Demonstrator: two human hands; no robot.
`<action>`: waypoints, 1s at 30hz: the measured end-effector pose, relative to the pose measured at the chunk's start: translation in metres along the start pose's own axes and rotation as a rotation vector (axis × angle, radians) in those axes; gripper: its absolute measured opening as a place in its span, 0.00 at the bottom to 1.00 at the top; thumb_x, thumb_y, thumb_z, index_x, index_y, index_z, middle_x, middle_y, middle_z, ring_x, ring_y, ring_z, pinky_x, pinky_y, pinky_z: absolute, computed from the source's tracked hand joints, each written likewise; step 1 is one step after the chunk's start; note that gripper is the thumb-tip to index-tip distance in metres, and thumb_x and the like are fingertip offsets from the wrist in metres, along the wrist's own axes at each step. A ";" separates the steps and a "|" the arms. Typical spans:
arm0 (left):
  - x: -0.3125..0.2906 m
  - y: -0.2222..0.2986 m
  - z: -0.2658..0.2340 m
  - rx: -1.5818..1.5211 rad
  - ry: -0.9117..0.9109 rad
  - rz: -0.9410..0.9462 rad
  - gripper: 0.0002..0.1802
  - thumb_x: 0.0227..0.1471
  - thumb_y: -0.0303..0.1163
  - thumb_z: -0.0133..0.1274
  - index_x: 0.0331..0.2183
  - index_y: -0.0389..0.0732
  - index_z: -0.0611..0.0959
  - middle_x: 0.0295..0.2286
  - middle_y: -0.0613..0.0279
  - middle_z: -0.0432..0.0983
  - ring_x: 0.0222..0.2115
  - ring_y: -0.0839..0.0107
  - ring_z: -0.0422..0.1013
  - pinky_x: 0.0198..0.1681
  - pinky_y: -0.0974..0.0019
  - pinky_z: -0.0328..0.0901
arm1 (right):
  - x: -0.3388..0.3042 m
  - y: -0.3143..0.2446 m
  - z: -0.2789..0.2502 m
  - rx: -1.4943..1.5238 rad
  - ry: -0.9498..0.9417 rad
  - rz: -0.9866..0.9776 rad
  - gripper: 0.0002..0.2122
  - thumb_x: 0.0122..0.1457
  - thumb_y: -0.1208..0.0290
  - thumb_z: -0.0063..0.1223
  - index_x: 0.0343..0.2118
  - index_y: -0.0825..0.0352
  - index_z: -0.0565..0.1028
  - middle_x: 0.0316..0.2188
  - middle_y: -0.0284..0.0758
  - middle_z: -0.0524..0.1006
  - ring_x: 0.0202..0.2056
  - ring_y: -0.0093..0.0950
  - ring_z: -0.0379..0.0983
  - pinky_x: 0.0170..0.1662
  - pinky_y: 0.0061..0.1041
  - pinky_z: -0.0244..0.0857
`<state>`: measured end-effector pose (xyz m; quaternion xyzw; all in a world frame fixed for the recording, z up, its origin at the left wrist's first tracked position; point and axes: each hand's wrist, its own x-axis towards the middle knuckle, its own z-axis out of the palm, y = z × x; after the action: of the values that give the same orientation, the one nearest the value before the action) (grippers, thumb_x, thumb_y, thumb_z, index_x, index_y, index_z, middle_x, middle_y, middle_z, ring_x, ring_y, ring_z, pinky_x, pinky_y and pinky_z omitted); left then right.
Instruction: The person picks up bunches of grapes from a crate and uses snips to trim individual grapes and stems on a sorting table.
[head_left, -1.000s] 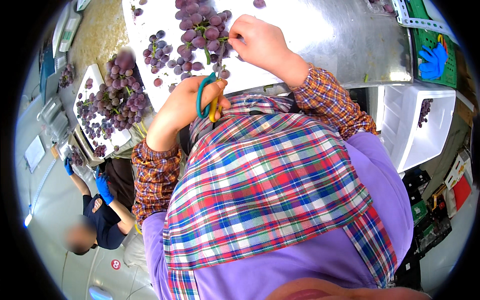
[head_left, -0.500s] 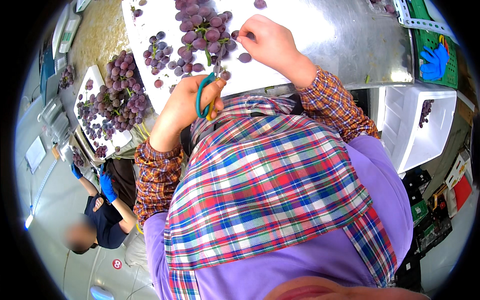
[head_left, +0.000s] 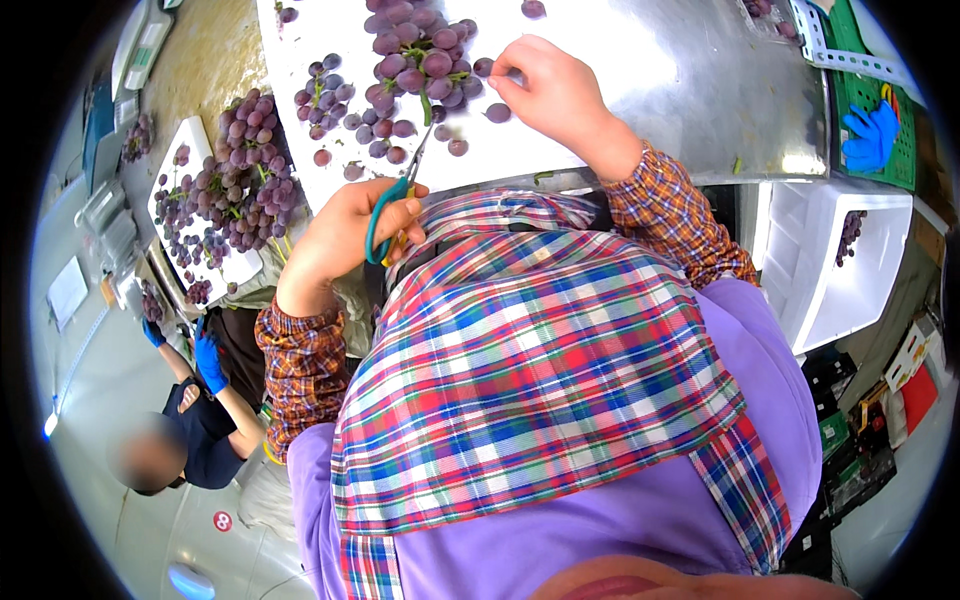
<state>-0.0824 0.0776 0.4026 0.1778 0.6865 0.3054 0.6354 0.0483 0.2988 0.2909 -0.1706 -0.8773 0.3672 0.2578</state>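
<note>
Now the left hand (head_left: 345, 232), clamped on the scissors (head_left: 409, 184), sits lower than before, blades pulled back from the grape bunch (head_left: 415, 65) on the white board (head_left: 320, 30). Right hand (head_left: 560, 100) is beside the bunch, near a loose grape (head_left: 498, 113); can't tell if its fingertips pinch anything.

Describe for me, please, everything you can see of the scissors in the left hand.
The scissors have slim, grey, metallic-looking blades, a teal handle loop and a yellow handle part, mostly hidden by the left hand, which grips them. The blades point toward the top of the picture, leaning right, over the white surface, with the tips near the green stem of the large grape bunch. Whether they touch it is unclear.
</note>
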 end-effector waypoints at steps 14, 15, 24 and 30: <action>0.002 -0.008 0.003 -0.443 -0.009 0.169 0.22 0.58 0.40 0.46 0.43 0.29 0.74 0.23 0.60 0.73 0.20 0.74 0.68 0.24 0.72 0.62 | -0.001 0.001 0.001 0.050 -0.044 0.067 0.03 0.51 0.69 0.58 0.26 0.61 0.76 0.27 0.29 0.74 0.24 0.27 0.72 0.28 0.24 0.65; 0.000 -0.012 0.004 -0.378 0.017 0.138 0.21 0.57 0.39 0.47 0.43 0.30 0.75 0.23 0.61 0.73 0.20 0.75 0.67 0.23 0.72 0.62 | -0.001 0.001 0.001 0.056 -0.048 0.064 0.03 0.51 0.70 0.58 0.26 0.62 0.76 0.27 0.29 0.74 0.24 0.27 0.71 0.27 0.24 0.65; -0.006 -0.061 0.009 -0.846 0.278 0.191 0.18 0.50 0.30 0.55 0.43 0.37 0.71 0.28 0.58 0.74 0.23 0.72 0.69 0.26 0.70 0.64 | -0.003 0.002 -0.001 0.039 -0.047 0.025 0.04 0.50 0.70 0.58 0.26 0.62 0.76 0.26 0.29 0.74 0.21 0.25 0.69 0.25 0.23 0.63; 0.048 -0.058 0.018 -1.161 0.373 0.240 0.21 0.49 0.31 0.57 0.44 0.44 0.68 0.41 0.57 0.75 0.40 0.66 0.72 0.39 0.62 0.65 | -0.002 0.001 -0.002 0.007 -0.024 -0.025 0.04 0.50 0.70 0.58 0.26 0.63 0.75 0.26 0.29 0.74 0.20 0.24 0.69 0.24 0.22 0.63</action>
<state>-0.0629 0.0680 0.3287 -0.1773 0.4831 0.7241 0.4592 0.0511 0.2994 0.2902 -0.1542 -0.8810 0.3692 0.2526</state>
